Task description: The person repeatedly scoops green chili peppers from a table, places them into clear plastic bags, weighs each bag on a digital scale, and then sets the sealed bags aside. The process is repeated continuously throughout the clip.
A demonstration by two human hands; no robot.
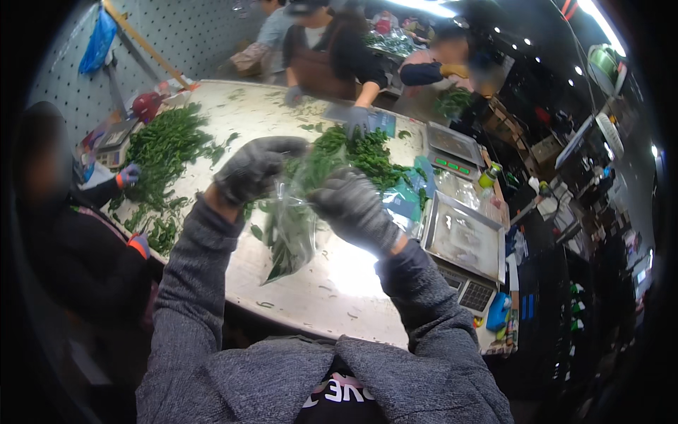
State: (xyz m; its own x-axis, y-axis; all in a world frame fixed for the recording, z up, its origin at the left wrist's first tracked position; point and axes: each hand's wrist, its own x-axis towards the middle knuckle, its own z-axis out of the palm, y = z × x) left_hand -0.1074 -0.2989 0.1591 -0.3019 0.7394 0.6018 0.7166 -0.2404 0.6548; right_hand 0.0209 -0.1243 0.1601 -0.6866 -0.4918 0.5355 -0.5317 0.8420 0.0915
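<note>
A clear plastic bag (293,237) hangs above the white table with long, thin green produce inside; whether it is peppers or leaves I cannot tell. My left hand (256,171), in a grey glove and slightly blurred, is closed at the bag's upper left edge. My right hand (353,210), gloved in grey too, has its fingers closed on the bag's upper right side. Just beyond my hands lies a heap of small green produce (371,157), partly hidden by the bag and gloves. A co-worker's gloved hand (358,121) reaches into that heap.
A second green heap (166,145) covers the table's left side, beside a person in dark clothes (85,240). To my right sit a scale with a metal tray (466,230) and another scale (455,145). Plastic packaging (402,201) lies near my right hand. Others stand across the white table (282,300).
</note>
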